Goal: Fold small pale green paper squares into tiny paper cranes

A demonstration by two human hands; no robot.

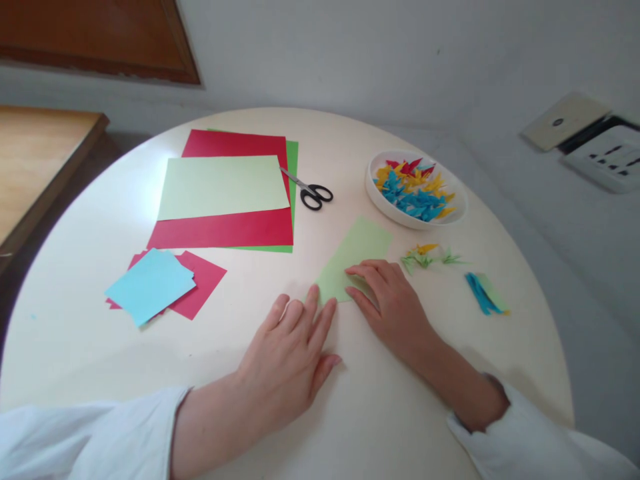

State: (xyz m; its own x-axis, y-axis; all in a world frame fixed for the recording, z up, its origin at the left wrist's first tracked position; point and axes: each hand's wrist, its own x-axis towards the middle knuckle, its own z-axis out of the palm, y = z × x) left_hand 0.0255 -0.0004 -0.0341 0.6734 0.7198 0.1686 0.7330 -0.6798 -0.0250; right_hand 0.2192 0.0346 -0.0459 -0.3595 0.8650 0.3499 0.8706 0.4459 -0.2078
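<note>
A pale green strip of paper (357, 247) lies slanted on the table in front of me. My left hand (290, 347) is open, its fingers spread, with fingertips resting at the paper's near left corner. On the right side of the same strip, my right hand (393, 307) has its thumb and index fingertips touching the surface, a gap between them. Some of its other fingers are curled and partly hidden. Small folded paper cranes (425, 257), yellow and green, lie just beyond my right hand.
A white dish (385, 212) of colourful paper cranes stands at the back right. Black-handled scissors (315, 195) touch stacked sheets (225, 187) at the back left. Blue and red paper squares (153, 283) lie left. Small blue and green strips (483, 293) lie near the right edge.
</note>
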